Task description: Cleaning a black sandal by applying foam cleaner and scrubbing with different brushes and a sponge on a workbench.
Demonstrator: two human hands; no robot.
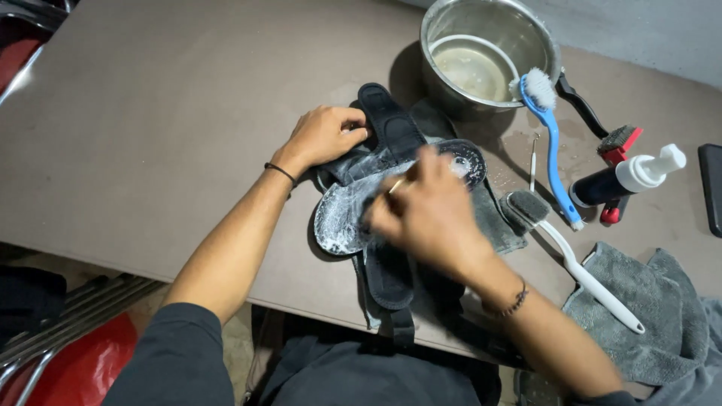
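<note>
The left hand [322, 137] is pressing down a strap of the soapy black sandal [391, 188] lying mid-desk on a grey cloth [496, 222], its grip closed on it. The blurred right hand [425, 214] is gripping a thin tool over the sole. The brown desk [150, 135] is carrying a steel pot [489, 53], brushes [553, 143] and a pump bottle [624, 179] far right, against a grey wall [647, 30].

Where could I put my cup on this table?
The wide bare tabletop left of the left hand and sandal is free. The right side is crowded: metal bowl, blue brush, white brush, pump bottle, grey towel.
</note>
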